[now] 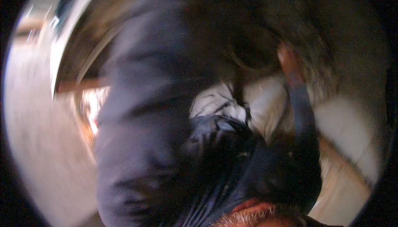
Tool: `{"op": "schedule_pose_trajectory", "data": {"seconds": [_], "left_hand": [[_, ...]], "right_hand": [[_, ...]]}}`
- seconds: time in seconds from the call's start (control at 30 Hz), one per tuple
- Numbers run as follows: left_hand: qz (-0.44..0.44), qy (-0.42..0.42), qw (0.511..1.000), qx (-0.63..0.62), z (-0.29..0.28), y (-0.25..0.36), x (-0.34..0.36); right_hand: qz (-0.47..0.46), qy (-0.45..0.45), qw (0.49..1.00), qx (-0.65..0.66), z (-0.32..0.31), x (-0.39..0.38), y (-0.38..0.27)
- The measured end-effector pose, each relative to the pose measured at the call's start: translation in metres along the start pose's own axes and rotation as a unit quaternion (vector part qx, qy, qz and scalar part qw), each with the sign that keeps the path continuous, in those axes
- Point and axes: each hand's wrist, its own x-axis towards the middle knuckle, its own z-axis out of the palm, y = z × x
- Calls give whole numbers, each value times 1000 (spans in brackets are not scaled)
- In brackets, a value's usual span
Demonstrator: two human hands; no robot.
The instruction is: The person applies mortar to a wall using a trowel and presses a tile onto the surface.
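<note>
Motion smears much of the head view. My left arm (145,73), in a dark blue-grey sleeve, rises large across the middle, and its hand is lost in the dark at the top. On the right, my right hand (291,64) reaches up beside a dark hollow (257,48) with a pale curved rim. That hand is blurred, and whether it touches or holds anything cannot be made out. Below it, between my arms, lies a whitish surface (219,102) crossed by thin dark lines.
A pale curved edge (62,48) bounds a dark space at the left, with a brown strip (81,84) along its bottom. Past it spreads a light grey floor (37,144). At the right are pale slabs (348,127) split by a dark line.
</note>
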Motion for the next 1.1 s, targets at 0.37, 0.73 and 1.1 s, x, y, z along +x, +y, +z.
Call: {"op": "schedule_pose_trajectory", "data": {"seconds": [0.37,0.73,1.1], "left_hand": [[49,149,984,-86,39,106,-196],[-716,-11,695,-60,-1,105,-869],[-784,223,579,21,-48,-87,-962]], "right_hand": [[-9,96,994,-59,9,-42,41],[-155,-41,930,331,-117,-107,-228],[-454,207,762,413,-224,-52,-556]]}}
